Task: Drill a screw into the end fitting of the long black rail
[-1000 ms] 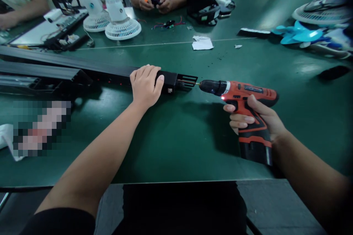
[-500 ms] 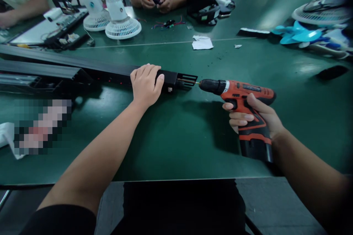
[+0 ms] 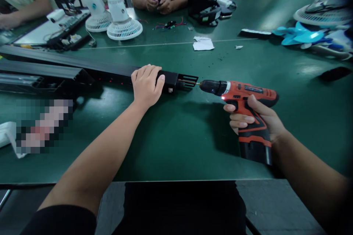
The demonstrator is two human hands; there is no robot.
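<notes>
A long black rail [image 3: 110,73] lies across the green table [image 3: 179,136], its slotted end [image 3: 187,80] pointing right. My left hand [image 3: 146,85] lies over the rail near that end, fingers curled over its top, pressing it down. My right hand [image 3: 255,117] grips the handle of an orange and black cordless drill [image 3: 242,97], a finger on the trigger. The drill's small work light glows. Its bit tip meets the rail's slotted end.
Two small white fans [image 3: 116,18] stand at the back left beside a white board with black parts [image 3: 55,29]. Another person's hands [image 3: 158,4] work at the far edge. Paper scraps [image 3: 203,43] lie mid-table, blue fan blades [image 3: 300,36] at right.
The drill's work light, off half a second ago, is lit again. Both hands, the drill and the rail stay in nearly the same place.
</notes>
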